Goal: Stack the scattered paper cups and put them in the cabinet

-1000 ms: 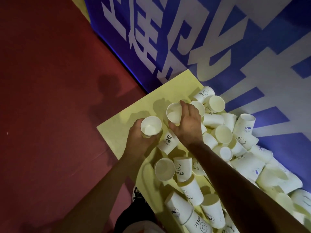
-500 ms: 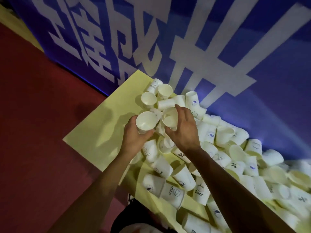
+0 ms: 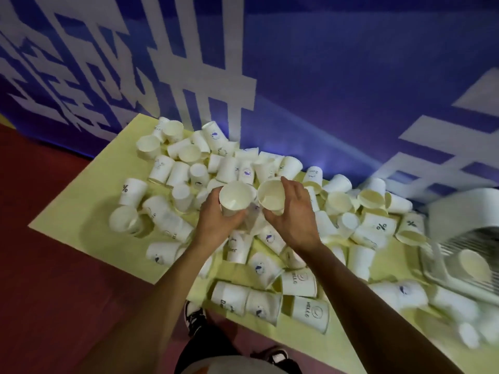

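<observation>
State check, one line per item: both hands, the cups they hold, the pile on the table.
left hand: closed around left cup
left cup: held, mouth up, empty
right hand: gripping right cup
right cup: held, mouth up, empty, not nested yet
cup pile: scattered, mostly on their sides, unstacked
yellow table: covered with cups

Cups heaped on table, banner behind, rack at right
</observation>
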### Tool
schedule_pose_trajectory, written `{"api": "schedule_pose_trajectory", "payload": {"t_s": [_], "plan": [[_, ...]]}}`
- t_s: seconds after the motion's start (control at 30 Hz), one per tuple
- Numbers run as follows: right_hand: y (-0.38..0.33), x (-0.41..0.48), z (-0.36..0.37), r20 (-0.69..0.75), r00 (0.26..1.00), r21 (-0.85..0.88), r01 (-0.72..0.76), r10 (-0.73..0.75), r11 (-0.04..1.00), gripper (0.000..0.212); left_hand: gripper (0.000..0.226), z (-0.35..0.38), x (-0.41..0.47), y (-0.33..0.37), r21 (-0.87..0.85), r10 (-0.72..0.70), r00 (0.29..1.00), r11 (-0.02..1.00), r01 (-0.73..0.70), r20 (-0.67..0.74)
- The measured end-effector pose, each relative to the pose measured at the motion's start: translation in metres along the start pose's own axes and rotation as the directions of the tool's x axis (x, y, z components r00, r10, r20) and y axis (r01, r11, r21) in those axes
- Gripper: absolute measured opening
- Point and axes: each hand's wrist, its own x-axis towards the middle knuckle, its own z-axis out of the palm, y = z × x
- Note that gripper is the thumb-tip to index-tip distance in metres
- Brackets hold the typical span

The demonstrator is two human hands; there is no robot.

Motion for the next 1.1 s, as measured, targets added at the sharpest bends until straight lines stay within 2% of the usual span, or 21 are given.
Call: {"api": "schedule_pose_trajectory", "payload": {"t_s": [0.17,0.3,0.53,0.77,0.87,0.93,1.0,1.1], "plan": [[0.047,-0.038,-0.041,-0.015,0.993,0.054,-0.117,0.118,0.992,0.082,0.059,0.053,-0.025,0.024,0.016,0.008,0.991,1.0,-0.01,0.13],[0.072,-0.052,-0.064,-0.07,0.974,0.098,-0.206,0.214,0.974,0.08,0.062,0.088,-0.019,0.036,0.018,0.024,0.97,0.999,-0.029,0.243],[0.113,-0.083,-0.102,-0.198,0.915,0.039,-0.352,0.353,0.935,0.085,0.062,0.156,-0.02,0.055,0.004,0.064,0.921,0.997,-0.071,0.385],[0.168,-0.107,-0.144,-0.244,0.826,0.185,-0.475,0.508,0.86,0.099,0.062,0.222,-0.043,0.089,0.035,0.148,0.859,0.981,-0.189,0.491],[0.204,-0.119,-0.162,-0.24,0.809,0.27,-0.475,0.537,0.837,0.078,0.067,0.254,-0.057,0.097,0.065,0.112,0.867,0.984,-0.164,0.485],[0.227,-0.131,-0.177,-0.237,0.81,0.345,-0.446,0.536,0.826,0.062,0.061,0.279,-0.071,0.103,0.067,0.093,0.88,0.988,-0.14,0.466],[0.249,-0.143,-0.193,-0.221,0.822,0.368,-0.427,0.524,0.826,0.056,0.057,0.304,-0.088,0.111,0.087,0.079,0.886,0.987,-0.133,0.456],[0.288,-0.161,-0.216,-0.214,0.834,0.391,-0.404,0.508,0.827,0.054,0.071,0.34,-0.116,0.121,0.128,0.069,0.875,0.981,-0.147,0.48]]}}
